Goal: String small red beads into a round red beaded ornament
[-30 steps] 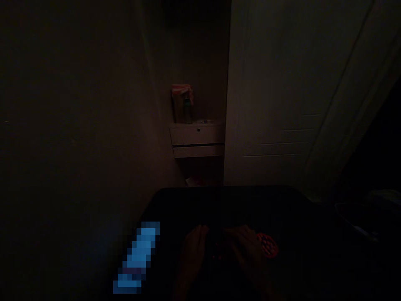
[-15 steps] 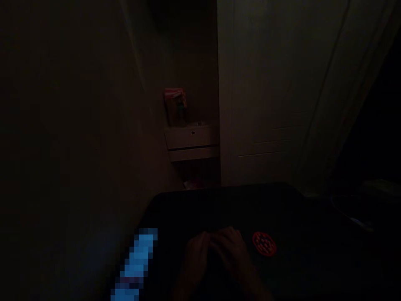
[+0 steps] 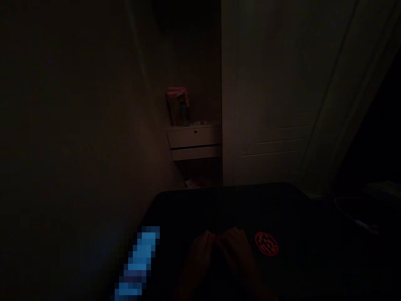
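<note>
In very dim light, my left hand (image 3: 203, 247) and my right hand (image 3: 234, 246) are close together over the dark surface (image 3: 225, 205). The fingers of both are bent and drawn together, their tips nearly meeting. Whatever lies between them, if anything, is lost in the dark. Just right of my right hand lies a small round red-orange item (image 3: 266, 244) with a bright rim and a pattern of spots or openings inside, apart from the fingers.
A blurred-out, glowing blue strip (image 3: 139, 255) lies along the left edge. Beyond the surface are an open cupboard with a drawer (image 3: 196, 137), a red-topped package (image 3: 178, 104) and a bottle (image 3: 184, 113). A pale door panel (image 3: 266, 92) stands right; a thin cable (image 3: 351, 217) lies far right.
The view has shifted slightly, so most things appear a little further right. My hands stay close together in nearly the same pose, and the red-orange item lies where it was.
</note>
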Motion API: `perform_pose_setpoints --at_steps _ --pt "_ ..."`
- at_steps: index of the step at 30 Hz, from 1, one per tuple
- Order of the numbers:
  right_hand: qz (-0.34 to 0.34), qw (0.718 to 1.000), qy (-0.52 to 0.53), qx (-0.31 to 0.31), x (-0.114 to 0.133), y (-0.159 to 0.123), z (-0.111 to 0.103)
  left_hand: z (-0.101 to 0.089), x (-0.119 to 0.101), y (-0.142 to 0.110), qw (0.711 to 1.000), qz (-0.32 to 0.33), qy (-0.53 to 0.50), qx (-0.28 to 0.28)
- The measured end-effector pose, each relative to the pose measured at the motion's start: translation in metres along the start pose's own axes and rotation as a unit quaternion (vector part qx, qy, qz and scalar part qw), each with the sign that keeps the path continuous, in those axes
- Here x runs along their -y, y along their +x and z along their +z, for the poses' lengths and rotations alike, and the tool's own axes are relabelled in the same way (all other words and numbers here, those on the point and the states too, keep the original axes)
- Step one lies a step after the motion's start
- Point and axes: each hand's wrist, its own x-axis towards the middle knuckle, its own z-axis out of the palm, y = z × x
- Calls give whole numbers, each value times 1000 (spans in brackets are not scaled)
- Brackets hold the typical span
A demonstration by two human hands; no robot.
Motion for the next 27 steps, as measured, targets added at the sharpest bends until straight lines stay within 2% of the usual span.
perform_pose_setpoints --at_steps 4,13,17,22,27 --pt "11 1000 14 15 -2 -2 3 2 1 -2 1000 -11 -2 6" --pt "29 999 20 22 -5 -6 9 2 6 -6 1000 26 8 4" --pt "42 999 28 20 -1 -5 7 0 -6 -4 1000 3 -1 1" --pt "45 999 30 5 0 -5 5 -6 -30 2 999 -38 -22 25" --pt "37 998 50 -11 -3 -4 3 -9 -36 4 999 -30 -31 30"
